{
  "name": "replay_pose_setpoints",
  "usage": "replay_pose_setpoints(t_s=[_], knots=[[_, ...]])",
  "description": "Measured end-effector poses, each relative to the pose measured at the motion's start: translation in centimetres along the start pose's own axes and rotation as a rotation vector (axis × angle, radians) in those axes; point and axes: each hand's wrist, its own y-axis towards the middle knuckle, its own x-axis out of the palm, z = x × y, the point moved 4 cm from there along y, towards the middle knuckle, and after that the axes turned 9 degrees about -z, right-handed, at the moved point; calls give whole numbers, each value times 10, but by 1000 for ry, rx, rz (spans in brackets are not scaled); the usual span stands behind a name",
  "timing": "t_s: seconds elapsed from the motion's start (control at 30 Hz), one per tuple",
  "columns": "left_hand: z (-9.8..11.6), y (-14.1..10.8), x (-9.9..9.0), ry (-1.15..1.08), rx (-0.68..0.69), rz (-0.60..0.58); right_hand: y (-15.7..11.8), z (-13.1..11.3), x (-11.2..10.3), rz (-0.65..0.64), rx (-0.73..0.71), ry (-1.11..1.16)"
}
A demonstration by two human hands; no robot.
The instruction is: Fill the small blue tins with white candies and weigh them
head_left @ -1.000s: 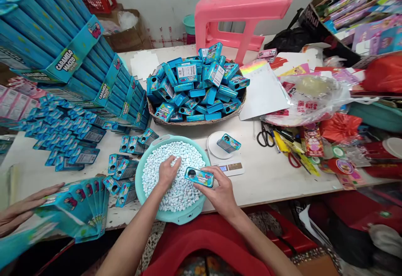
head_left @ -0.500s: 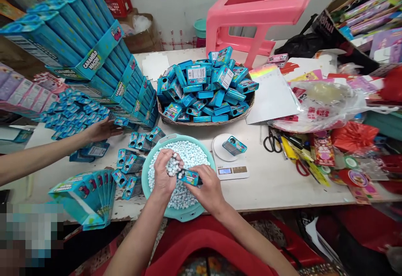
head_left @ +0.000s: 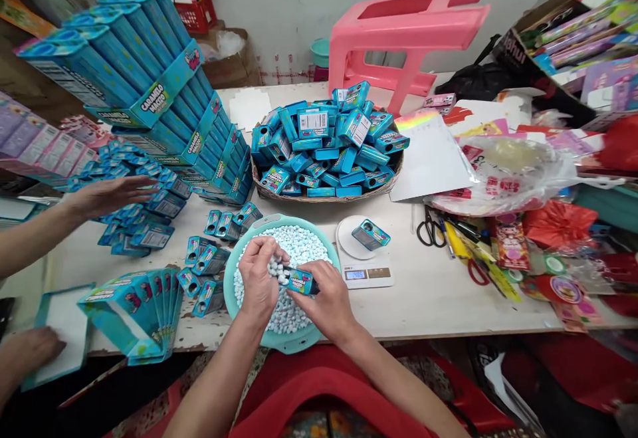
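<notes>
Over a turquoise basin (head_left: pixel 230 285) full of pale blue-white candies (head_left: pixel 299 242), my left hand (head_left: pixel 258 277) is curled around a small heap of those candies. My right hand (head_left: pixel 326 295) grips a small blue candy box (head_left: pixel 300 282), its hole end turned toward the candies in my left palm. Both hands meet just above the basin's middle. To the right, another blue box (head_left: pixel 371 234) rests on the round plate of a small white scale (head_left: pixel 369 275). Several boxes with round holes (head_left: pixel 209 260) stand left of the basin.
Behind the basin is a basket (head_left: pixel 319 197) heaped with blue boxes. A tall stack of display boxes (head_left: pixel 164 102) stands left. A co-worker's hands (head_left: pixel 112 195) are at the left, one by a pile of boxes. Scissors (head_left: pixel 431 227) and packaging lie right; a pink stool (head_left: pixel 409 32) stands behind.
My left fingers have curled further over the candies; the box stays in my right hand. The co-worker's hand has drawn left, and their other hand has appeared on a flat, white-lined blue piece.
</notes>
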Motion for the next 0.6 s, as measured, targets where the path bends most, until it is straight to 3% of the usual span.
replay_pose_setpoints(t_s=[0.6], knots=[[9,2,7,42,28,-3,10,-2,-2,-1,8,82]])
